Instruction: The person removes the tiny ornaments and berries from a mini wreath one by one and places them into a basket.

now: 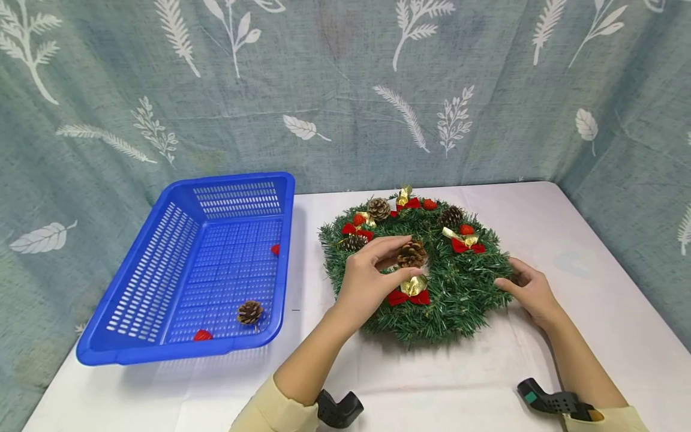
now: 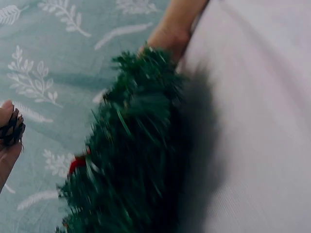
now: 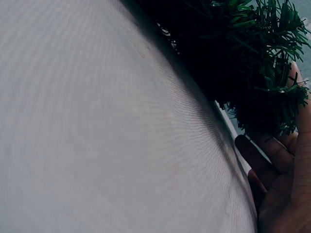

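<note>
Green tinsel fills the middle of the head view: a Christmas wreath (image 1: 426,282) lies flat on the white tablecloth (image 1: 567,228), and our left hand (image 1: 367,282) reaches over its inner ring, thumb and fingers pinching a pine cone (image 1: 412,254) just above a gold-and-red bow (image 1: 410,291). Our right hand (image 1: 531,291) steadies the wreath's right edge, fingers curled against the needles. We judge the step in hand to be pulling this cone off the wreath; next it calls for a clean tug while the right hand holds the ring down, then a carry left to the blue plastic basket (image 1: 162,270). That basket stands just beside the wreath and already holds one loose pine cone (image 1: 250,312) and a couple of small red pieces (image 1: 203,335). More cones, bows and red berries stay fixed along the wreath's far arc; the basket's near rim is the only thing to clear.

Over to the left wrist view: blurred wreath needles (image 2: 131,155), the pinched cone (image 2: 10,128) at the frame's left edge between our fingertips.

Right wrist view: tablecloth (image 3: 97,121), dark wreath branches (image 3: 252,63), and our right-hand fingers (image 3: 282,184) bent up against their underside.
</note>
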Available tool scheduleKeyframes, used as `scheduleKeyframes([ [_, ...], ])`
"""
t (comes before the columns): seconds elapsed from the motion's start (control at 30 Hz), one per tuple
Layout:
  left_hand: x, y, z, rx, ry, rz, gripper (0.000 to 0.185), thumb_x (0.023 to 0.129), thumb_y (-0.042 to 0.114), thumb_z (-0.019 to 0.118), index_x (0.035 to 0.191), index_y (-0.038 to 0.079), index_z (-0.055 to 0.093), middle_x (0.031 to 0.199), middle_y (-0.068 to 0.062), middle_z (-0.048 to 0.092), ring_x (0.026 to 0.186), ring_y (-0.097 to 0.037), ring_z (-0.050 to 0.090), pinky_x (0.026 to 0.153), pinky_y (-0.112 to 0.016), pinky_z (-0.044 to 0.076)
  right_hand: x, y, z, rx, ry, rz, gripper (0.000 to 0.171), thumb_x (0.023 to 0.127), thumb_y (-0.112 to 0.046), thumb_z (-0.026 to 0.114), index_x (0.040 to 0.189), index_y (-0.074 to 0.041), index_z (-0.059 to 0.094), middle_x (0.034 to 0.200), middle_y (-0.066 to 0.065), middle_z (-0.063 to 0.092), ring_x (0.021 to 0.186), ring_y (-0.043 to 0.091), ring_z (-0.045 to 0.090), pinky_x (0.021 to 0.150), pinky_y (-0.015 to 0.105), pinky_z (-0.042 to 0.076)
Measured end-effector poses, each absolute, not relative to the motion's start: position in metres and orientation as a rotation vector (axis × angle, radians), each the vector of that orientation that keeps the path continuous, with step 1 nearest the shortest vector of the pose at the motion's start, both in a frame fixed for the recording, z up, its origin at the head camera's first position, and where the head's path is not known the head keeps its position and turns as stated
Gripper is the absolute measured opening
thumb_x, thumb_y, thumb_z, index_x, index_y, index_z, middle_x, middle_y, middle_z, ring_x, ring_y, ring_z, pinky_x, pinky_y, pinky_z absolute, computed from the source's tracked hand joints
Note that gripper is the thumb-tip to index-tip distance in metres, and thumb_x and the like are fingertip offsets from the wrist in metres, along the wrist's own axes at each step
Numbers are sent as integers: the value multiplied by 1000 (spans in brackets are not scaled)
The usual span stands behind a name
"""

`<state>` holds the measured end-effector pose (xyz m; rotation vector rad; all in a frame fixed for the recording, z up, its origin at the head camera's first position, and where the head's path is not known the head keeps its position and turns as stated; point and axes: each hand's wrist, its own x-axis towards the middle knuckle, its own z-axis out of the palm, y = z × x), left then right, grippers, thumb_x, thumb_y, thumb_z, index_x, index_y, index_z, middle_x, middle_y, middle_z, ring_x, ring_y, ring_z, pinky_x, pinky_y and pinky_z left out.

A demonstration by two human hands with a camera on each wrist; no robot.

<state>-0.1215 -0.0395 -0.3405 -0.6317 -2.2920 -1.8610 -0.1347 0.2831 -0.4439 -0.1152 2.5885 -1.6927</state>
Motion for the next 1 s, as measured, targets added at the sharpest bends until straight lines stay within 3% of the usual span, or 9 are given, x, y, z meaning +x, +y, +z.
scheduleKeyframes([
  [0.67, -97, -81, -349, -538, -2354, -1811, 47, 77, 13, 78, 121, 15, 64, 117, 3, 60, 108, -12, 59, 90, -22, 51, -135, 283, -446, -87, 2573, -1709, 71, 95, -15, 58, 145, 13, 16, 146, 39, 15, 134, 54, 16, 84, -3, 29],
  [1.0, -85, -99, -349, -562, -2318, -1801, 49, 75, 11, 79, 121, 12, 63, 118, 0, 60, 107, -13, 59, 91, -24, 51, -136, 284, -445, -91, 2573, -1718, 71, 95, -16, 58, 145, 13, 16, 146, 39, 16, 134, 53, 16, 85, -3, 29],
])
